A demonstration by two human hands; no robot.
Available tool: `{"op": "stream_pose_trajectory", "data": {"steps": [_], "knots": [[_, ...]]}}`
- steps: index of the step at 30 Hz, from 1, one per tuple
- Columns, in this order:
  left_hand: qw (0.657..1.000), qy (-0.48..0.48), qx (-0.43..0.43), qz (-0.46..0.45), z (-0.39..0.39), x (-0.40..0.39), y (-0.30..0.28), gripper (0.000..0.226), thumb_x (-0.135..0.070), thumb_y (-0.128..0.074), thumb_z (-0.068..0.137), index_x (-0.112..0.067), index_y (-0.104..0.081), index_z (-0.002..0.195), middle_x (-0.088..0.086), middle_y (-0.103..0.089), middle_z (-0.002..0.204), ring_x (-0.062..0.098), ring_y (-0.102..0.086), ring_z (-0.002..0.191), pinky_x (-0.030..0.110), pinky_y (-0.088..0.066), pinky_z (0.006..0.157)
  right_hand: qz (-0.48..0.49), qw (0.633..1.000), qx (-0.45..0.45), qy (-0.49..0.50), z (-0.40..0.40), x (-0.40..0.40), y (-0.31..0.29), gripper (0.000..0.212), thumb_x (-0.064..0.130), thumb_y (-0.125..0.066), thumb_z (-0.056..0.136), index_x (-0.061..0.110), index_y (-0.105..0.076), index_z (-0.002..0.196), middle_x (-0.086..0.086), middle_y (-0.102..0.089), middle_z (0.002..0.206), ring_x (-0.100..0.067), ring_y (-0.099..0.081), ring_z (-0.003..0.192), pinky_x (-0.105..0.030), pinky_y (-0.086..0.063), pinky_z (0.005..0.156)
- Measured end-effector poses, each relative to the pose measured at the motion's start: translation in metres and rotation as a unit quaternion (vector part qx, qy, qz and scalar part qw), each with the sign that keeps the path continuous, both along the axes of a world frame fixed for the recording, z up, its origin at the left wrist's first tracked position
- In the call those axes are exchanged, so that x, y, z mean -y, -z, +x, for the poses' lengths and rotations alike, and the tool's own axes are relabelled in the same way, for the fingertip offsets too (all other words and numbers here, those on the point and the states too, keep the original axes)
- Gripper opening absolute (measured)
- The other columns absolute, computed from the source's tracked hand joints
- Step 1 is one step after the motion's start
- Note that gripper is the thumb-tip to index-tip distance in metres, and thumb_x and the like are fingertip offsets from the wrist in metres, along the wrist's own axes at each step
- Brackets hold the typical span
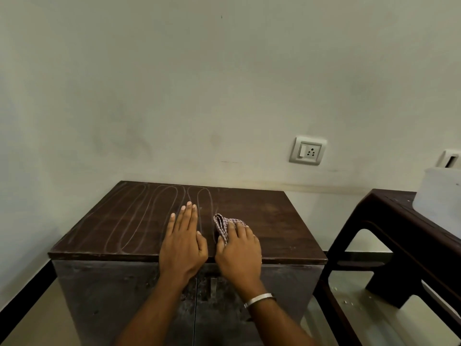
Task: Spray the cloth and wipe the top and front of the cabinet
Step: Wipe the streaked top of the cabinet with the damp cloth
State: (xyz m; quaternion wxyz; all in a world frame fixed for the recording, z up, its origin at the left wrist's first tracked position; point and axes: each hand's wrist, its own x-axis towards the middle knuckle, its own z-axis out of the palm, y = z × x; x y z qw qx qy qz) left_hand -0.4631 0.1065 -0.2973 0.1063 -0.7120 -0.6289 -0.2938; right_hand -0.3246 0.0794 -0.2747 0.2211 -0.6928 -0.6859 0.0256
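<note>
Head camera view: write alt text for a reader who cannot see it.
A person's right hand presses a crumpled checked cloth on a dark wooden cabinet top, while the left hand lies flat beside it. Looping wipe streaks mark the top's left half. A wall socket sits behind; a dark table stands to the right.

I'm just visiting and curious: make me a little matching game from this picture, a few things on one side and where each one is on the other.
Things:
1. small checked cloth
2. white wall socket
3. silver bangle
4. left hand

Places:
a. flat on the dark brown wooden cabinet top, holding nothing
b. under the right hand
c. on the right wrist
d. on the wall, above the cabinet

Pairs: 1-b, 2-d, 3-c, 4-a
</note>
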Motion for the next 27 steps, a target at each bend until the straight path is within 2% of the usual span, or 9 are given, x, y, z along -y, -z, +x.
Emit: {"op": "stream_pose_trajectory", "data": {"steps": [4, 8, 15, 22, 27], "knots": [[1.000, 0.017, 0.011, -0.001, -0.002, -0.001, 0.000, 0.069, -0.032, -0.019, 0.085, -0.007, -0.022, 0.150, 0.007, -0.019, 0.158, 0.016, -0.015, 0.147, 0.039, -0.011, 0.121, 0.004, 1.000, -0.004, -0.005, 0.016, 0.003, 0.000, 0.059, 0.045, -0.033, 0.097, 0.020, -0.030, 0.151, -0.002, -0.028, 0.158, -0.021, -0.023, 0.146, -0.038, -0.019, 0.120], [1.000, 0.004, 0.004, -0.002, -0.023, -0.002, 0.002, 0.070, -0.034, -0.013, 0.086, -0.006, -0.018, 0.150, 0.006, -0.015, 0.159, 0.015, -0.011, 0.147, 0.039, -0.009, 0.121, 0.011, 0.998, 0.004, 0.062, 0.055, 0.006, -0.001, 0.058, 0.043, -0.034, 0.097, 0.019, -0.034, 0.149, -0.004, -0.033, 0.156, -0.022, -0.029, 0.143, -0.038, -0.024, 0.118], [1.000, -0.003, 0.009, -0.005, -0.058, -0.003, 0.000, 0.070, -0.035, -0.013, 0.086, -0.006, -0.017, 0.151, 0.005, -0.015, 0.159, 0.014, -0.011, 0.147, 0.038, -0.008, 0.121, -0.006, 0.995, -0.012, 0.100, 0.050, 0.011, -0.004, 0.059, 0.042, -0.033, 0.098, 0.017, -0.028, 0.151, -0.005, -0.028, 0.158, -0.024, -0.022, 0.146, -0.040, -0.018, 0.120], [1.000, -0.018, 0.007, -0.002, -0.069, -0.002, 0.000, 0.071, -0.034, -0.014, 0.085, -0.006, -0.022, 0.150, 0.006, -0.020, 0.158, 0.015, -0.015, 0.147, 0.037, -0.009, 0.121, -0.013, 1.000, -0.009, 0.011, -0.035, 0.014, -0.003, 0.063, 0.044, -0.030, 0.098, 0.015, -0.019, 0.154, -0.006, -0.018, 0.161, -0.025, -0.012, 0.149, -0.040, -0.009, 0.122], [1.000, -0.024, 0.009, -0.003, -0.069, -0.004, 0.001, 0.070, -0.032, -0.018, 0.085, -0.006, -0.027, 0.149, 0.007, -0.025, 0.157, 0.017, -0.018, 0.146, 0.039, -0.012, 0.121, -0.013, 0.999, 0.001, -0.038, -0.059, 0.012, 0.000, 0.063, 0.045, -0.030, 0.098, 0.016, -0.021, 0.153, -0.006, -0.020, 0.161, -0.024, -0.014, 0.148, -0.040, -0.011, 0.122]]}}
